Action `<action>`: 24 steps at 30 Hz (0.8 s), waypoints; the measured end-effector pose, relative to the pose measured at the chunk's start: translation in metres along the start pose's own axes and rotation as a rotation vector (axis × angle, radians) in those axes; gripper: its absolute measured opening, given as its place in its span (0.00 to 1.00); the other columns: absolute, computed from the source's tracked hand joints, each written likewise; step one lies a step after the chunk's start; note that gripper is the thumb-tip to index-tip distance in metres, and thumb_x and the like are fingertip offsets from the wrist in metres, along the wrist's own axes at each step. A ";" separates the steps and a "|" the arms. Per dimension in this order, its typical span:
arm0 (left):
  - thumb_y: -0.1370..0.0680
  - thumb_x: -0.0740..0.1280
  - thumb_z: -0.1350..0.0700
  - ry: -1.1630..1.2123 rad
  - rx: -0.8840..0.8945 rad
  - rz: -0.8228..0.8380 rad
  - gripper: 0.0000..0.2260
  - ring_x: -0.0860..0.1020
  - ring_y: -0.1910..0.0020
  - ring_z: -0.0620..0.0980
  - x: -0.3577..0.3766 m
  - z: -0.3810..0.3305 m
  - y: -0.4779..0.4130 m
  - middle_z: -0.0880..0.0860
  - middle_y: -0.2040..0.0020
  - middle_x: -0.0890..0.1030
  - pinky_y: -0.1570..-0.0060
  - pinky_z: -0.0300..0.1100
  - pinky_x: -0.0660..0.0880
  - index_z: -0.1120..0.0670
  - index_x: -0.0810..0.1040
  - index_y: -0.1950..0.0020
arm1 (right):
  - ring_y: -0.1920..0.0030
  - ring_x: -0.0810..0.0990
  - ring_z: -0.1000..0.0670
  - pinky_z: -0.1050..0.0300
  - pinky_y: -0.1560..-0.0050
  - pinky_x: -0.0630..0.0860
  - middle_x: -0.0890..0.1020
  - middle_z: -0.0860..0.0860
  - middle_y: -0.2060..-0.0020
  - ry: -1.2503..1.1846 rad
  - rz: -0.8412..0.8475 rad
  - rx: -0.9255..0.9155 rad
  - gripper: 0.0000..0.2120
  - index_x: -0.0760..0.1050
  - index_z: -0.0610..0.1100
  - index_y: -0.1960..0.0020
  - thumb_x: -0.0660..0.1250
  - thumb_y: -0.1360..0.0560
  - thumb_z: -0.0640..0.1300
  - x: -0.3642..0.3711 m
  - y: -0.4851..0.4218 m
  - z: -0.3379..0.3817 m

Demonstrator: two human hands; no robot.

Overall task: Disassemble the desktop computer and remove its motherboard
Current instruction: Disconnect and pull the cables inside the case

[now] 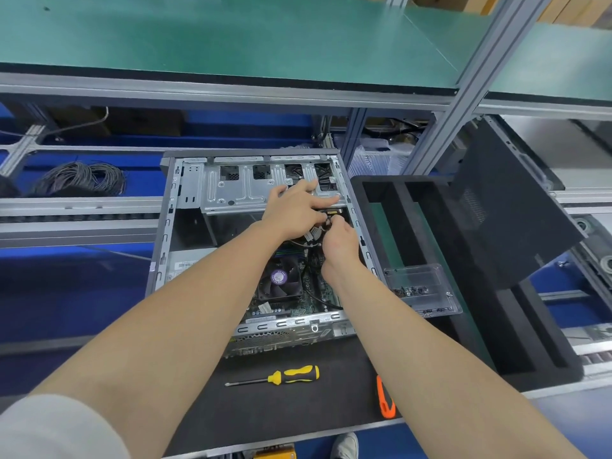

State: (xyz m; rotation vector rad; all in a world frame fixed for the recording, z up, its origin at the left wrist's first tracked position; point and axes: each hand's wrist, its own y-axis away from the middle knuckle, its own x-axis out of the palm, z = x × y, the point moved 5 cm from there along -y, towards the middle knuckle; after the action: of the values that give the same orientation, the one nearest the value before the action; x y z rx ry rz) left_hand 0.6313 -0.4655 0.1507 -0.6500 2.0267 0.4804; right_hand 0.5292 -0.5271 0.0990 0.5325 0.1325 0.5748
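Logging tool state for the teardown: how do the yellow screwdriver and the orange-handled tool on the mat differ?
The yellow screwdriver lies crosswise with its shaft pointing left, in full view. The orange-handled tool lies roughly lengthwise, its far end hidden by the right forearm. The screwdriver's handle is yellow and black, the other tool's mostly orange. Both lie unheld on the black mat in front of the computer case.

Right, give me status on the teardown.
Left hand flat on drive cage. Right hand pinching cable. Motherboard in case, fan mounted.
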 end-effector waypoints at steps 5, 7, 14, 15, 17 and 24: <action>0.16 0.63 0.45 -0.052 0.030 0.010 0.19 0.59 0.21 0.45 0.001 0.001 0.000 0.48 0.17 0.59 0.23 0.51 0.43 0.30 0.69 0.27 | 0.56 0.75 0.48 0.52 0.55 0.72 0.80 0.46 0.57 0.002 0.029 0.016 0.16 0.78 0.44 0.47 0.54 0.18 0.49 -0.002 0.002 -0.001; 0.15 0.61 0.46 -0.076 0.044 0.017 0.19 0.58 0.20 0.45 0.001 0.002 0.001 0.48 0.17 0.58 0.23 0.52 0.43 0.29 0.68 0.26 | 0.52 0.75 0.48 0.53 0.54 0.70 0.80 0.47 0.53 -0.009 0.044 0.025 0.14 0.78 0.47 0.50 0.54 0.17 0.48 -0.002 0.004 0.000; 0.17 0.62 0.57 -0.096 0.058 0.044 0.27 0.56 0.19 0.46 0.000 0.002 0.001 0.48 0.16 0.56 0.23 0.51 0.41 0.29 0.65 0.24 | 0.63 0.78 0.55 0.59 0.64 0.68 0.83 0.53 0.63 -0.180 0.065 0.103 0.14 0.80 0.51 0.55 0.58 0.17 0.48 -0.008 0.006 -0.001; 0.17 0.62 0.59 -0.088 0.056 0.049 0.29 0.55 0.19 0.46 0.000 0.002 0.001 0.48 0.16 0.56 0.23 0.50 0.41 0.29 0.65 0.24 | 0.66 0.78 0.56 0.59 0.65 0.68 0.83 0.54 0.65 -0.183 0.075 0.101 0.14 0.80 0.50 0.55 0.59 0.18 0.50 -0.007 0.006 -0.001; 0.19 0.63 0.62 -0.075 0.056 0.061 0.32 0.54 0.18 0.46 -0.001 0.002 0.002 0.49 0.16 0.55 0.22 0.50 0.40 0.29 0.65 0.24 | 0.63 0.80 0.56 0.57 0.62 0.71 0.85 0.54 0.62 -0.139 0.103 0.082 0.14 0.80 0.50 0.54 0.62 0.19 0.57 -0.005 0.005 0.000; 0.20 0.61 0.64 -0.056 0.071 0.052 0.33 0.54 0.18 0.48 -0.004 0.000 0.004 0.49 0.17 0.57 0.21 0.51 0.42 0.31 0.65 0.23 | 0.50 0.83 0.48 0.49 0.44 0.78 0.87 0.46 0.51 0.032 0.082 -0.046 0.23 0.83 0.43 0.47 0.65 0.19 0.63 0.000 0.001 0.003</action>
State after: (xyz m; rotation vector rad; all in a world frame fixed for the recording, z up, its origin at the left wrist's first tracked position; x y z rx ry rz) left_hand 0.6301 -0.4615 0.1547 -0.5362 2.0028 0.4503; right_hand 0.5294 -0.5271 0.1019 0.4856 0.1277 0.6652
